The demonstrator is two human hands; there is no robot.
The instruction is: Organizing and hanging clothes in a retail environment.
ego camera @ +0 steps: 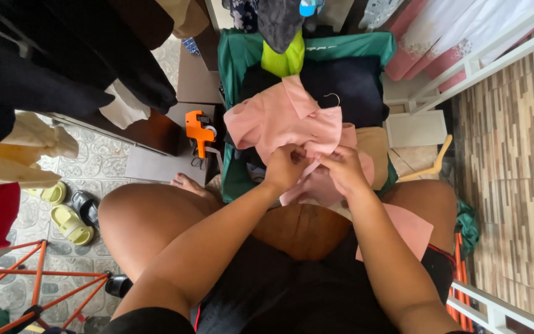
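Seated person viewed from above. Left hand point(285, 166) and right hand point(343, 168), close together at centre, each with fingers clenched on the near edge of a pink garment point(284, 119). The garment lies spread over dark clothes in a green bag point(237, 59) beyond the knees, a wire hanger hook point(332, 97) just right of it. An orange labelling gun point(199, 132) stands left of the bag; yellow sandals point(69, 222) lie on the tiled floor point(103, 158), far left
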